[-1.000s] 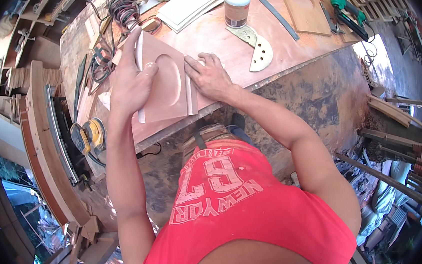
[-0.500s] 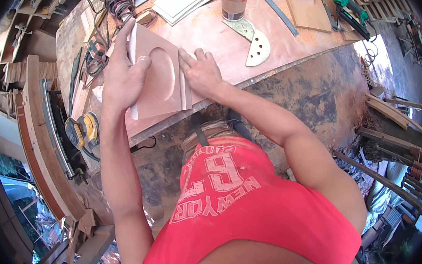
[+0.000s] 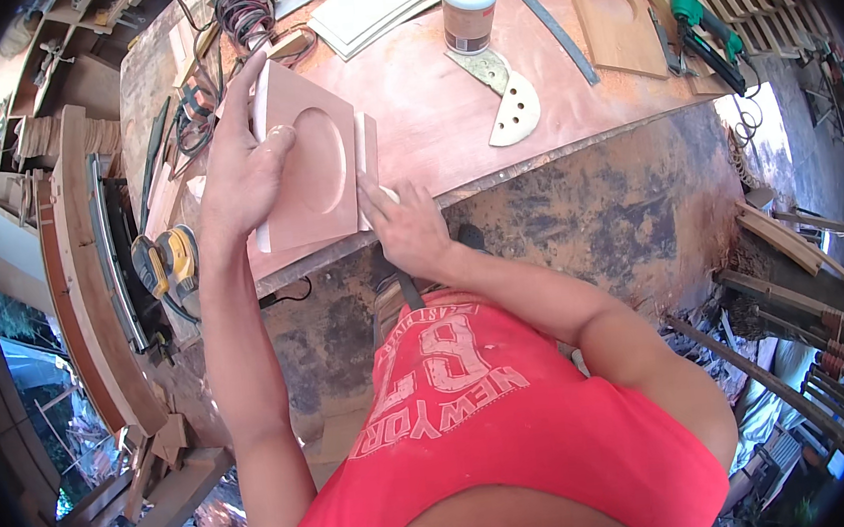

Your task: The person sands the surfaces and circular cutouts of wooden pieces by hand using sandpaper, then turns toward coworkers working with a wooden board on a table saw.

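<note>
Here we are at the table [image 3: 430, 127], and the panel [image 3: 317, 162] is the centre of attention, lying at the near edge, left of the middle, its rounded recess facing up. The left hand [image 3: 240, 174] is clamped on its left side, thumb over the face, fingers stretched along the outer edge. Across on the other side, the right hand [image 3: 409, 226] has its fingers down against the stepped right edge, close to the near corner; a pale scrap shows by those fingers, and whether the hand grips it I cannot tell. So the hands are apart, with the panel between them.

Now the lettering: the red shirt [image 3: 452, 371] carries white block capitals and big numerals across the front. Up on the table, the white bottle [image 3: 470, 16] with the red cap wears a brown label, its print too small to make out. Just below it, a pale sanding disc [image 3: 515, 110] with holes lies folded or cut. To the right come a metal strip [image 3: 556, 36], a wooden board [image 3: 613, 31] with a round hollow, and a green-and-black power tool [image 3: 700, 18]. Over on the left sits a yellow sander [image 3: 181, 256], with coiled cable [image 3: 245, 16] farther up and white sheets [image 3: 375, 9] beside it.
</note>
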Available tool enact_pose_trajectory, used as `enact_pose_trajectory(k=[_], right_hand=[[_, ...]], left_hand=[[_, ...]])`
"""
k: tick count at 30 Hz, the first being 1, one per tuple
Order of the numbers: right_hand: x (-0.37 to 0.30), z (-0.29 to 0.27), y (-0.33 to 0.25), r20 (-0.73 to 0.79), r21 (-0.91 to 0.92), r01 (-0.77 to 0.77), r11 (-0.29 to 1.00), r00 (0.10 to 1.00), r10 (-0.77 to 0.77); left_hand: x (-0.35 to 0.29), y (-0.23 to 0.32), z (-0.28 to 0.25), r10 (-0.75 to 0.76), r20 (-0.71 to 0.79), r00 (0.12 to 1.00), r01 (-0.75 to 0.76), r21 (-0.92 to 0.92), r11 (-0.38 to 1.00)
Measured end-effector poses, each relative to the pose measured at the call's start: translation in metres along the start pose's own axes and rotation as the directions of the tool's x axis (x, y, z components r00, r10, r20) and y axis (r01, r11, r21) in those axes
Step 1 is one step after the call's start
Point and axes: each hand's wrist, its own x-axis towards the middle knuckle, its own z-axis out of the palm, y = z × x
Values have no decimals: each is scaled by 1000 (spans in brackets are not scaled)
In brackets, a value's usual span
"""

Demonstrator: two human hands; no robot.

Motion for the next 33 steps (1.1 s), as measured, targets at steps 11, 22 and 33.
enact_pose_trajectory(k=[11, 22, 33], right_hand=[[-4, 5, -11, -42, -21, -50, 999, 998, 50], [-16, 25, -13, -123, 22, 5, 1000, 992, -3], [-5, 14, -2, 59, -53, 57, 997, 997, -54]], left_hand=[[-1, -8, -9, -65, 45, 997, 69, -75, 995], [2, -36, -31, 60, 66, 996, -64, 59, 996], [10, -28, -29, -19, 135, 991, -50, 492, 869]])
